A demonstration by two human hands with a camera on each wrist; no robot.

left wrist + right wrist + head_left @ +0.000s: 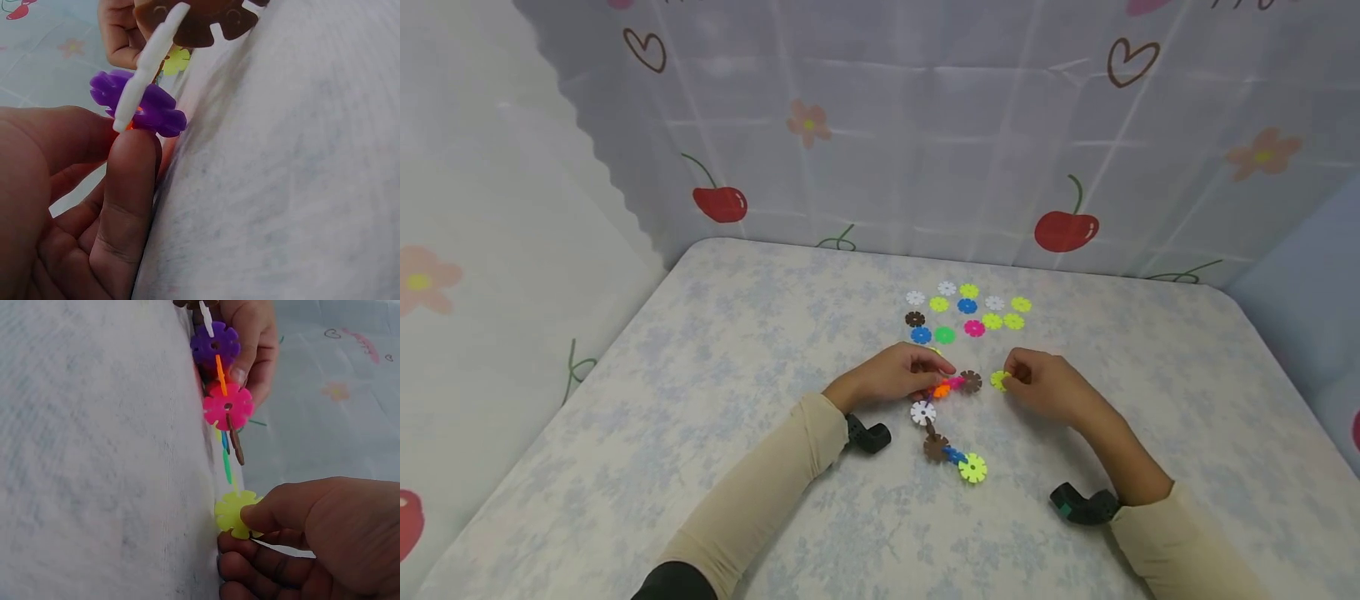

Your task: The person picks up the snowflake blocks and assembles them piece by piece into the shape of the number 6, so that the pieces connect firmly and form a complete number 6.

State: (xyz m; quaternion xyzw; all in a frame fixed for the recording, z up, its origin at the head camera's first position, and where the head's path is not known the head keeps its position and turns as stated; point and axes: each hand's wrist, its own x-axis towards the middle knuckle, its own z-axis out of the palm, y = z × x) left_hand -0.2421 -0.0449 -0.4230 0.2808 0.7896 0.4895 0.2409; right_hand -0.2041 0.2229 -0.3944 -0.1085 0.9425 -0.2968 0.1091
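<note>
My left hand (pixel 897 372) grips a chain of slotted plastic snowflake discs near its orange and purple pieces. In the left wrist view the thumb and fingers close by the purple disc (pixel 139 103), which joins a white disc (pixel 150 69). A pink disc (pixel 228 406) and a brown disc (pixel 971 382) form the chain's right end. Its other end bends toward me through white, brown and blue pieces to a yellow disc (pixel 973 468). To the right, my right hand (pixel 1051 387) pinches a loose yellow-green snowflake disc (pixel 236 512) between thumb and fingers, apart from the brown one.
Behind the hands, several loose discs lie flat on the patterned tablecloth (pixel 700 350), among them a green disc (pixel 944 335), a pink disc (pixel 974 328) and a dark brown disc (pixel 914 319). A printed curtain (pixel 910 167) hangs along the table's far edge.
</note>
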